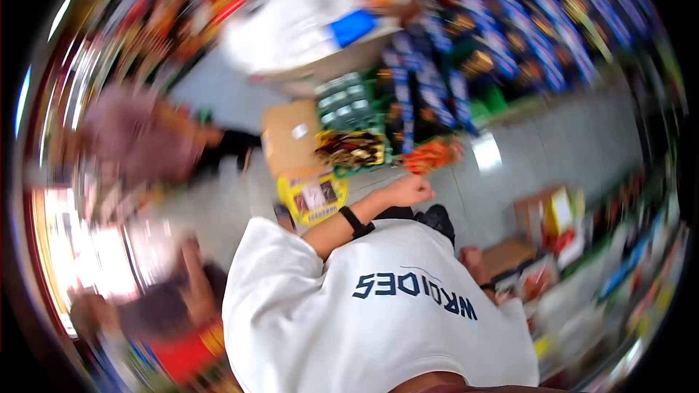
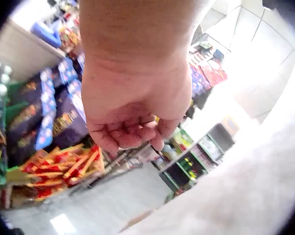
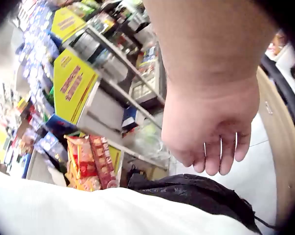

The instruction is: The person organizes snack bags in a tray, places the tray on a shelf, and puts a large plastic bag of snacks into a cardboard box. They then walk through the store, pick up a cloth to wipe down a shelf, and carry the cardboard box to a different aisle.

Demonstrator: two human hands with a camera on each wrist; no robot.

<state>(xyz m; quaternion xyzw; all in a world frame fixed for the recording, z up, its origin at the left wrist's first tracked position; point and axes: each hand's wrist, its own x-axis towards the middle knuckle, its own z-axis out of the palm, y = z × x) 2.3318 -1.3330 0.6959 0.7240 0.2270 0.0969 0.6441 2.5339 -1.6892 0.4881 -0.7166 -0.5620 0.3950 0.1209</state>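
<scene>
My left hand is held in front of the white shirt, a black band round its wrist. In the left wrist view its fingers hang loosely curled, with nothing seen in them. Orange-and-red packets lie beyond that hand, below a row of dark purple bags. By the other side of the shirt hangs my right hand. The right wrist view shows its fingers relaxed and pointing down, holding nothing, near dark fabric.
A cardboard box, a yellow printed pack and a tray of brown sticks stand ahead on the floor. Two other people, one in a mauve top, are at the left. Goods shelves line the right; much is blurred.
</scene>
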